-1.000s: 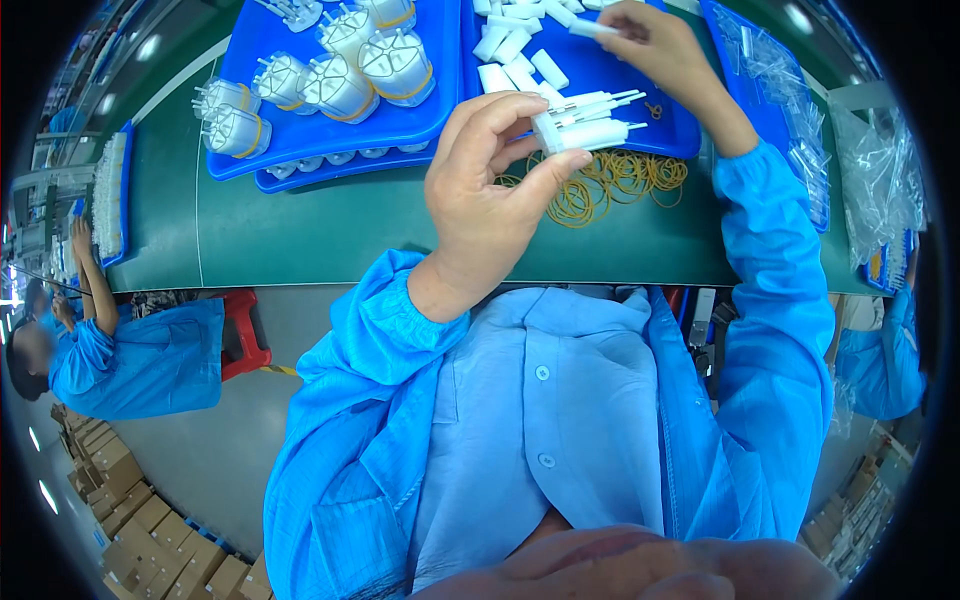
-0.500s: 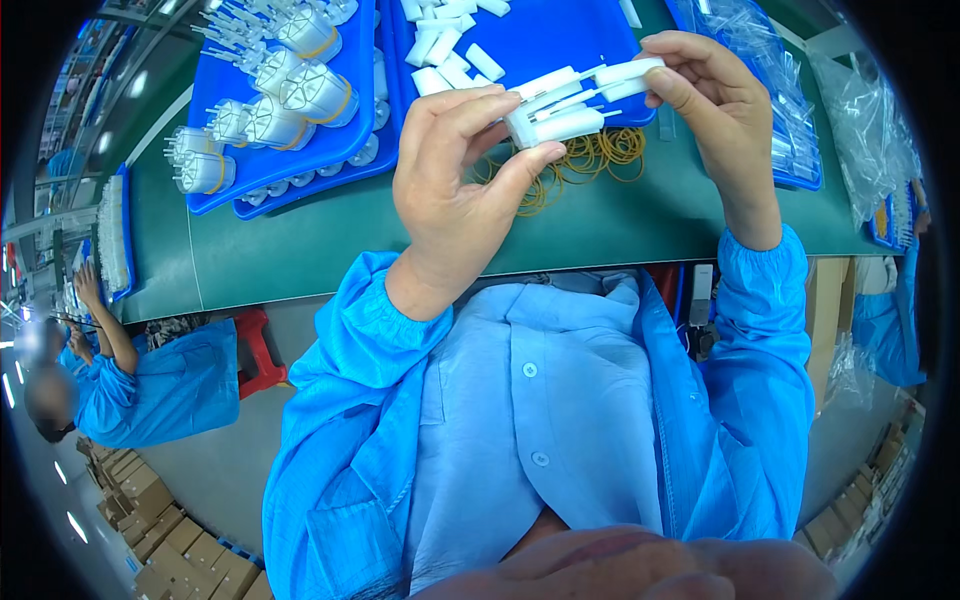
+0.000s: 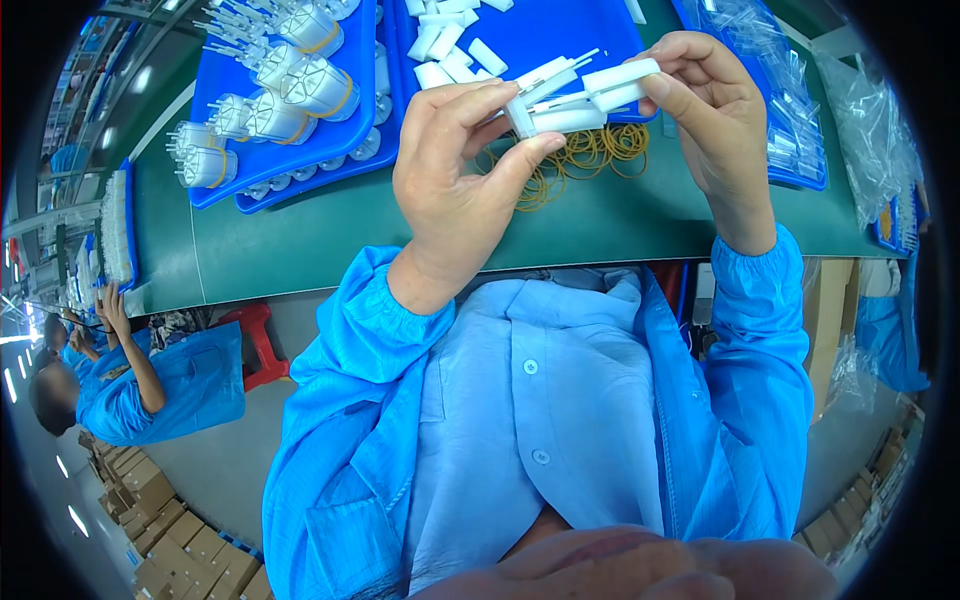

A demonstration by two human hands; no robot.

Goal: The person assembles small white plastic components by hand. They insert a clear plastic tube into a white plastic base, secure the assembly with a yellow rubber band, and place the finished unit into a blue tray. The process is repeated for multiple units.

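Above the green table, my left hand (image 3: 448, 175) grips a small white assembly (image 3: 520, 117) by its base. Thin rods stick out of it toward the right, and white foam-like cylinders (image 3: 568, 119) sit on some of them. Between the thumb and fingers of my right hand (image 3: 715, 115) is another white cylinder (image 3: 622, 77). Its left end meets the tip of one rod; whether the rod has entered it I cannot tell. Loose white cylinders (image 3: 440, 42) lie in the blue tray (image 3: 560, 35) behind my hands. Thin yellow rubber bands (image 3: 610, 150) are heaped on the table below.
Stacked blue trays (image 3: 375, 85) at the left hold banded bundles of white pieces (image 3: 320, 85). A blue tray of clear plastic parts (image 3: 795, 140) and a plastic bag (image 3: 865, 140) lie at the right. A co-worker (image 3: 160, 390) sits left, by a red stool (image 3: 262, 345).
My right hand has shifted slightly left and down, bringing its cylinder closer to the rods. My left hand keeps its grip. The co-worker's arms have moved.
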